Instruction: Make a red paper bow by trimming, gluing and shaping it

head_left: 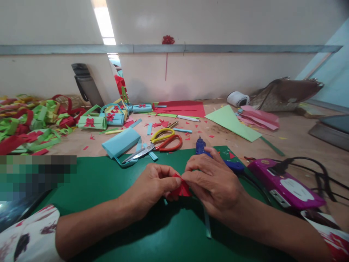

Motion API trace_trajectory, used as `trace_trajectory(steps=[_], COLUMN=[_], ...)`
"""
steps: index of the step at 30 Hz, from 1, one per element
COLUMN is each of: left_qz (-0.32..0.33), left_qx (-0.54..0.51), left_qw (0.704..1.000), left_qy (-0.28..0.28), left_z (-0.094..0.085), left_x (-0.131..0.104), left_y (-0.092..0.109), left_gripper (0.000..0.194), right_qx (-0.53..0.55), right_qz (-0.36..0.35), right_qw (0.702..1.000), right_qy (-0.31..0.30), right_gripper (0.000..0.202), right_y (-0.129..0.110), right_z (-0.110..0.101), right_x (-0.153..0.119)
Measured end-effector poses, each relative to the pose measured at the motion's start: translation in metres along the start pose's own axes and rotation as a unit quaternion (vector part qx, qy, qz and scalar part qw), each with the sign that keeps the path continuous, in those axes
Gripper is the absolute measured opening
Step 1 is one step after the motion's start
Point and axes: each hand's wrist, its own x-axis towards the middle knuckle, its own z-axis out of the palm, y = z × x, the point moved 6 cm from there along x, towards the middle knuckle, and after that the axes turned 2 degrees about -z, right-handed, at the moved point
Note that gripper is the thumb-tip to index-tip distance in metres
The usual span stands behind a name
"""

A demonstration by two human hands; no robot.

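Above the green mat (131, 233), a small red folded paper piece (183, 190) is held between my two hands. My left hand (154, 183) pinches its left side between thumb and fingers. At its upper right edge, the fingertips of my right hand (214, 182) are pressed together on it. A thin pale strip (207, 222) hangs or lies below my right hand; whether that hand holds it I cannot tell. Just behind my right hand lies a blue glue gun (200, 144), partly covered. Scissors (166, 140) with yellow and orange handles lie beyond my left hand, near a light-blue folded paper bag (121, 142).
Small paper bags with red bows (89, 123) and a heap of coloured strips (32, 120) are at left. A purple power strip (286, 183) with black cables stands at right. Green paper (233, 122), red paper (188, 108) and a bottle (87, 85) are further back.
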Motion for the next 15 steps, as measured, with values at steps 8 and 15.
trace_trajectory(steps=[8,15], left_qz=[0.006,0.003], left_qx=[0.012,0.007], left_qw=[1.000,1.000], left_qy=[-0.003,0.005], left_z=[-0.0020,-0.0027], left_x=[-0.0006,-0.0003], left_y=[-0.0006,0.0001], left_gripper=[0.017,0.018], right_qx=[0.007,-0.007], right_qz=[-0.003,-0.004], right_qw=[1.000,1.000], right_qy=[0.001,0.001], right_gripper=[0.019,0.020], right_y=[0.0014,0.0019], right_z=[0.0012,0.0020], right_x=[-0.0002,-0.0006])
